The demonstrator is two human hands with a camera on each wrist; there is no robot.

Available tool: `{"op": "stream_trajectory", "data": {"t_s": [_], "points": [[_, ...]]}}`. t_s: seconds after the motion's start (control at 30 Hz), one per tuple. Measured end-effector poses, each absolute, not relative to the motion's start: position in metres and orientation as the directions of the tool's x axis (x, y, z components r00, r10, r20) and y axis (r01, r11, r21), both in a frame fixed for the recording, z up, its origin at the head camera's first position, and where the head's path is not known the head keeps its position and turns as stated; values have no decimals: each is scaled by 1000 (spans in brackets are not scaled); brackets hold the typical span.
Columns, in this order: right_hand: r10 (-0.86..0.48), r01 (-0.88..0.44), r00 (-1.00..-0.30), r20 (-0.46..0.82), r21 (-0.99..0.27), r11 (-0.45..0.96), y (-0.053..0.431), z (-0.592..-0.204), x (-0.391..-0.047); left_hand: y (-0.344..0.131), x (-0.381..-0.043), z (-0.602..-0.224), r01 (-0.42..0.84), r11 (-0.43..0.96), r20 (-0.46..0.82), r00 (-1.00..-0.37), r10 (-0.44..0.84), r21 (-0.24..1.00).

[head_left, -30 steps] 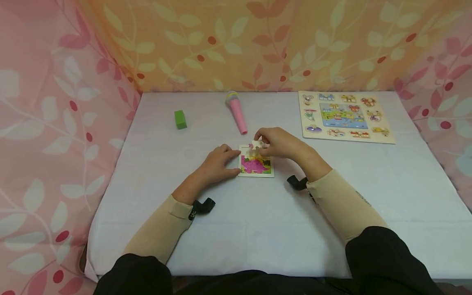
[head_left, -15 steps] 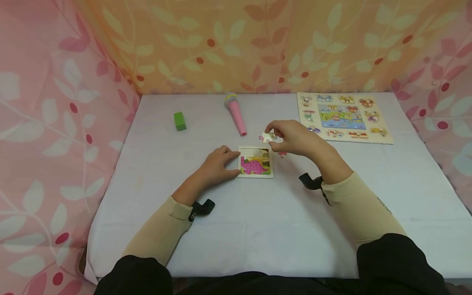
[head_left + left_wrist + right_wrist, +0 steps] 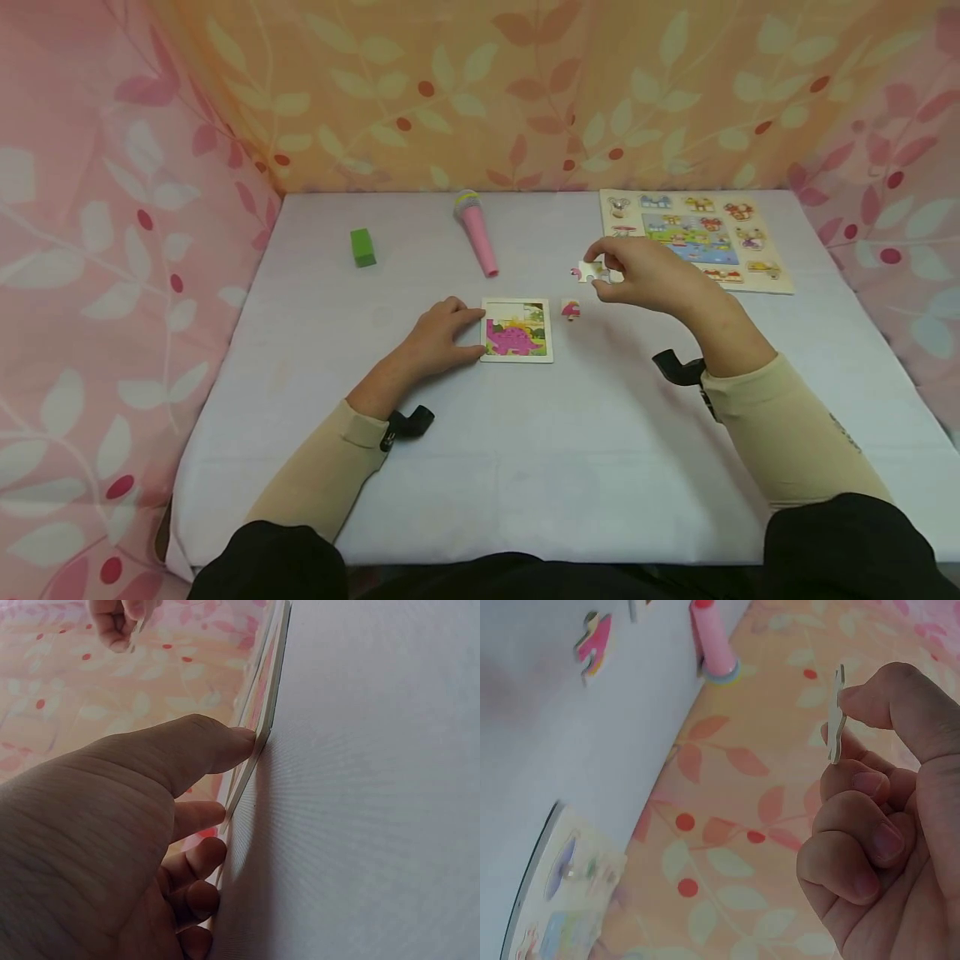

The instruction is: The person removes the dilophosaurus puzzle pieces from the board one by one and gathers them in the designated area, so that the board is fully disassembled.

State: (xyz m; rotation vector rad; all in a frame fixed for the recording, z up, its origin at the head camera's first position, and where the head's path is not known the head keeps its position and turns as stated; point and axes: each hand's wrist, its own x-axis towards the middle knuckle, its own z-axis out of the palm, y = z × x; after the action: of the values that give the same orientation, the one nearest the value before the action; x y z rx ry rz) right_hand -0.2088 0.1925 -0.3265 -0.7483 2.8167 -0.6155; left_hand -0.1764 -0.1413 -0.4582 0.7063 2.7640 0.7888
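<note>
A small jigsaw tray [image 3: 517, 359] with a pink dinosaur picture lies flat at the middle of the table, its upper left part blank. My left hand [image 3: 441, 337] rests at the tray's left side, thumb and index finger touching its edge; in the left wrist view the thumb [image 3: 217, 746] lies against that edge. Between thumb and index finger, my right hand [image 3: 651, 273] pinches a pale jigsaw piece [image 3: 589, 272] in the air, seen edge-on in the right wrist view. On the table right of the tray lies another jigsaw piece [image 3: 571, 310], partly pink.
Behind the tray lies a pink toy microphone [image 3: 478, 237], with a green block [image 3: 363, 247] farther left. A wooden picture board [image 3: 772, 282] stands out at the back right, partly covered by my right hand. Floral curtains [image 3: 420, 100] close off the back and sides.
My right hand has lifted the pale jigsaw piece off the tray and carried it to the right, uncovering the loose pink piece. My left hand stays at the tray.
</note>
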Motion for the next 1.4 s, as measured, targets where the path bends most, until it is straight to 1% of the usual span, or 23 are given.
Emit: {"op": "stream_trajectory", "data": {"t_s": [0.27, 0.43, 0.67, 0.97, 1.23, 1.4], "points": [[-474, -396, -875, -101, -417, 818, 212, -332, -209, -143, -177, -459, 387, 750, -51, -872, 487, 536], [-460, -384, -881, -105, -408, 828, 225, -341, -207, -142, -177, -456, 393, 744, -48, -868, 494, 541], [-469, -388, -878, -93, -433, 813, 237, -362, -207, -143, -177, -456, 395, 747, -49, -868, 495, 534], [-491, -373, -853, -179, -449, 812, 242, -390, -219, -142, -178, -459, 397, 740, -40, -868, 495, 543], [-511, -378, -837, -197, -468, 799, 242, -407, -227, -142, -177, -459, 397, 745, -48, -867, 496, 536], [-504, -363, -838, -208, -478, 800, 240, -415, -229, -141, -177, -459, 406, 738, -28, -867, 498, 539]]}}
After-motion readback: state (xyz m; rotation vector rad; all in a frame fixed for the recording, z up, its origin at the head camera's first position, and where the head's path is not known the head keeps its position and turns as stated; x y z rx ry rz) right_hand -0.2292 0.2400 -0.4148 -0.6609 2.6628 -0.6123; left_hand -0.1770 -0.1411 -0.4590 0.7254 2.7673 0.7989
